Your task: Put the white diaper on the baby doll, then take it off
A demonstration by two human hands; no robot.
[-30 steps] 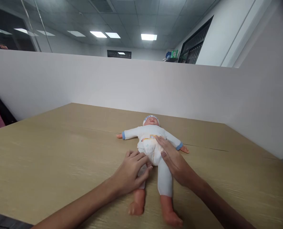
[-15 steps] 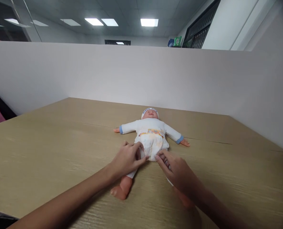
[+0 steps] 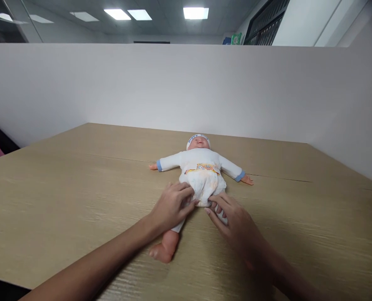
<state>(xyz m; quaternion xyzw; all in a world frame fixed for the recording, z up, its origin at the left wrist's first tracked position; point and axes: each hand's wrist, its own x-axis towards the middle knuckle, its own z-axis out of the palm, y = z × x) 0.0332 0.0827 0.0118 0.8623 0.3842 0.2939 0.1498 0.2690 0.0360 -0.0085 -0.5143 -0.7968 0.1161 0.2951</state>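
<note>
A wood-grained table point(image 3: 79, 200) bears a doll point(image 3: 201, 156) lying on its back.

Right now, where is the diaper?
In the head view, the white diaper is around the hips of the baby doll, right of and below picture centre, its lower edge between the left hand and right hand.

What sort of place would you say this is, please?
An indoor room, perhaps an office: a wood-grained table stands before a white partition, with a ceiling light panel visible above.
</note>
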